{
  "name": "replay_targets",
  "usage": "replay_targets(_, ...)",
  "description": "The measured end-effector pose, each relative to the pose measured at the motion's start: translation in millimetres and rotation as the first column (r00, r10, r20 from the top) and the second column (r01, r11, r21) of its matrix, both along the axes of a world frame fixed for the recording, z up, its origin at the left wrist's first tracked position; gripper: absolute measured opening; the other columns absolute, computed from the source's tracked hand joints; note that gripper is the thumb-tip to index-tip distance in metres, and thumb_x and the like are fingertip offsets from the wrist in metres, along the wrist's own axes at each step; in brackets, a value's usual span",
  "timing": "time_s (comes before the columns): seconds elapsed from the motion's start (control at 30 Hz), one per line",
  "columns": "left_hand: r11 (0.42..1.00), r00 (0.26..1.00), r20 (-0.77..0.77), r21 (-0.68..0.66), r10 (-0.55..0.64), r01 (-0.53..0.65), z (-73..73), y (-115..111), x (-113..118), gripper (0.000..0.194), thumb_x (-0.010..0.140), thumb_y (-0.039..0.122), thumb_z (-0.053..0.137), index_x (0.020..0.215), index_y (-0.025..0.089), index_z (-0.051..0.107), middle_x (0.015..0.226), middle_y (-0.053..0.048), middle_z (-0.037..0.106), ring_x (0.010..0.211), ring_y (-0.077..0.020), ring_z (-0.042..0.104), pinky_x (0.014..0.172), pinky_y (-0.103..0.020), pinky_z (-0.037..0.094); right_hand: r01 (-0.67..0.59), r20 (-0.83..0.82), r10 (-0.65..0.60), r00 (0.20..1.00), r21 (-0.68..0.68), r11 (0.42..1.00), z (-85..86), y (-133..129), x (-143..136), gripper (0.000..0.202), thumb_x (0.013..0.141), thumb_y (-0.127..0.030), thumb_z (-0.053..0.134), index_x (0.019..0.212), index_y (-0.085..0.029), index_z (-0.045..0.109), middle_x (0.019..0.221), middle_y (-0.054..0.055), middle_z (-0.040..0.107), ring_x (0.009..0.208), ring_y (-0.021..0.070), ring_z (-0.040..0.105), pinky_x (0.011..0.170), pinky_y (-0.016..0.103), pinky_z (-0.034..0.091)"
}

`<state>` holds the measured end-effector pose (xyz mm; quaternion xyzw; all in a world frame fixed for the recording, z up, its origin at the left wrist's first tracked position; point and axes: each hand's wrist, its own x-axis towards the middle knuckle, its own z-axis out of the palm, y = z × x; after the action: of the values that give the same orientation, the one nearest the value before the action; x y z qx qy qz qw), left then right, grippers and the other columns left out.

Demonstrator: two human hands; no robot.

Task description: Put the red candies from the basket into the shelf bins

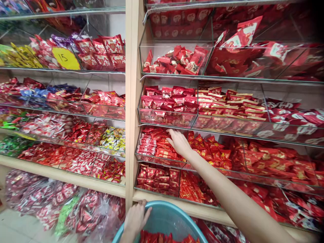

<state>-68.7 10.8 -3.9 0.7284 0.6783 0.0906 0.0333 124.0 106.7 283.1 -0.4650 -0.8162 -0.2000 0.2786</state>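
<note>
My left hand (135,217) grips the rim of a teal plastic basket (174,212) at the bottom centre, its thumb on the inner side. Red wrapped packets (164,237) lie in the basket. My right hand (178,141) reaches into a clear shelf bin, over red packets with gold print (163,153). Its fingers are a little apart, and no packet shows in them. Red-and-white checked packets (146,145) are stacked at the left of that bin. More red packets (210,146) fill the compartment to the right of my wrist.
Glass-fronted shelves of wrapped sweets rise on both sides of a wooden upright (131,101). A yellow tag marked 15 (65,58) hangs at upper left. Clear bags of packets (60,206) sit on the floor at lower left. A wooden ledge (197,211) runs behind the basket.
</note>
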Motion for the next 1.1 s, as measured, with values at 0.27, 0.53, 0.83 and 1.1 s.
replay_targets(0.27, 1.0, 1.0, 0.011, -0.016, 0.007, -0.006, 1.4, -1.3, 0.6, 0.048, 0.089, 0.047, 0.017, 0.113, 0.021, 0.05, 0.103, -0.009, 0.063, 0.092, -0.0215, 0.061, 0.074, -0.03, 0.045, 0.039, 0.031, -0.037, 0.999, -0.044, 0.998, 3.0, 10.7, -2.9, 0.034, 0.087, -0.022, 0.048, 0.12, -0.014, 0.043, 0.101, 0.012, 0.063, 0.095, 0.0224, 0.056, 0.079, 0.031, 0.04)
replay_targets(0.53, 1.0, 1.0, 0.003, 0.005, 0.0, 0.0, 1.1, -0.3, 0.2, 0.05, 0.09, 0.048, 0.016, 0.114, 0.021, 0.05, 0.102, -0.009, 0.064, 0.092, -0.0222, 0.061, 0.073, -0.031, 0.045, 0.002, 0.024, -0.002, 1.0, 0.001, 1.0, 2.8, 6.8, 1.2, 0.031, 0.088, -0.022, 0.047, 0.118, -0.015, 0.044, 0.1, 0.01, 0.063, 0.093, 0.0215, 0.055, 0.077, 0.03, 0.039)
replay_targets(0.83, 1.0, 1.0, -0.01, -0.025, 0.007, -0.007, 5.9, -1.8, 1.3, 0.05, 0.09, 0.047, 0.016, 0.115, 0.02, 0.05, 0.103, -0.01, 0.063, 0.091, -0.0215, 0.061, 0.073, -0.03, 0.045, -0.065, -0.03, 0.067, 0.997, 0.081, 0.995, -0.6, -13.6, 6.0, 0.027, 0.088, -0.019, 0.042, 0.115, -0.017, 0.044, 0.099, 0.008, 0.061, 0.09, 0.0211, 0.05, 0.076, 0.032, 0.039)
replay_targets(1.1, 1.0, 1.0, -0.013, 0.003, 0.002, -0.001, 1.5, -0.3, 0.6, 0.051, 0.089, 0.048, 0.016, 0.114, 0.02, 0.051, 0.103, -0.01, 0.064, 0.09, -0.0218, 0.062, 0.072, -0.03, 0.046, -0.051, -0.048, 0.051, 0.998, 0.005, 0.999, -5.4, -7.0, 7.0, 0.03, 0.087, -0.022, 0.045, 0.117, -0.016, 0.045, 0.1, 0.009, 0.061, 0.091, 0.022, 0.05, 0.078, 0.032, 0.039)
